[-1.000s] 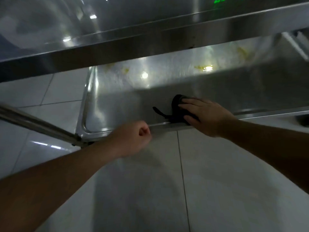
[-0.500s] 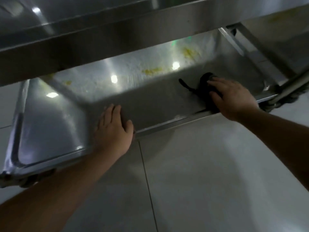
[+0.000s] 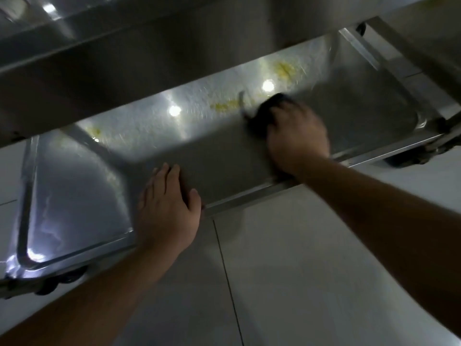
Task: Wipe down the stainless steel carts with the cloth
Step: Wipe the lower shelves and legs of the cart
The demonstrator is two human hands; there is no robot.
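The right hand [image 3: 298, 138] was pressed down on a dark cloth [image 3: 262, 116] on the cart's bottom shelf [image 3: 224, 156], fingers curled over it as far as I could tell, though that bit was pretty blurry. The cloth sat right next to a yellowish smear [image 3: 225, 106], with a second yellow patch [image 3: 284, 69] further back near the far corner. The left hand [image 3: 168, 208] lay flat with straight fingers on the shelf's front edge, holding nothing, with grey floor tiles [image 3: 274, 270] underneath both arms.
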